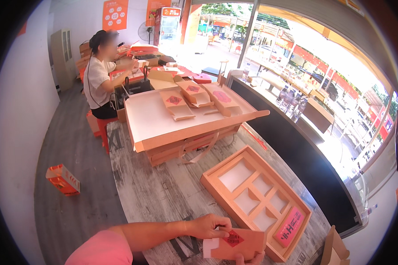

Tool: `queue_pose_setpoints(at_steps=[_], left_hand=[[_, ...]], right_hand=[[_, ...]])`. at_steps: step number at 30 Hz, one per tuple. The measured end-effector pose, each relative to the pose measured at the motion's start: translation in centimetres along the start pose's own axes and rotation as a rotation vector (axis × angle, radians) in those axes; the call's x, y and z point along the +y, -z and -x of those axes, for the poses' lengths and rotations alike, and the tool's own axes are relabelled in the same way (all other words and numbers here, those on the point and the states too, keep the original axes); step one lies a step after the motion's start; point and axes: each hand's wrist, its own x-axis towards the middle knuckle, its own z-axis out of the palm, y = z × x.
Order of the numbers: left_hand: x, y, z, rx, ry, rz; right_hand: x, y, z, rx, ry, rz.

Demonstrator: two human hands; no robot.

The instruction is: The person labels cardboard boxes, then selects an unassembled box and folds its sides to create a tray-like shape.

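At the view's six o'clock, the carton [248, 240] has the left hand's [208, 226] grip pinched on its eleven o'clock edge, the right hand's [250, 259] clamped at five; likely light, stiffish, creasable, best held by edges

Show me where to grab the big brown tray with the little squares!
I'd pinch the tray by its two long outer walls, coming from above, one hand each side. It lies flat and those walls stand up; the held box seems to hide some of the left one.
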Motion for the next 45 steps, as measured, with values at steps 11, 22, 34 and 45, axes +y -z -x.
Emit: queue_pose_setpoints(at_steps=[11,22,34,45], left_hand=[[2.2,-2.5,0.9,0.071,-0.351,-0.261],[2.0,-4.4,1.8,0.043,-0.646,-0.603],[1.8,-3.1,0.6,0.180,-0.123,-0.141],[-0.5,-3.1,0.8,0.186,0.095,0.255]], right_hand=[[-0.1,0.7,0.2,-0.061,-0.082,-0.107],[0.4,-0.9,1.1,0.065,0.116,0.098],[0.2,0.5,-0.3,-0.205,-0.091,-0.215],[-0.1,-0.4,-0.2,-0.138,-0.201,-0.282]])
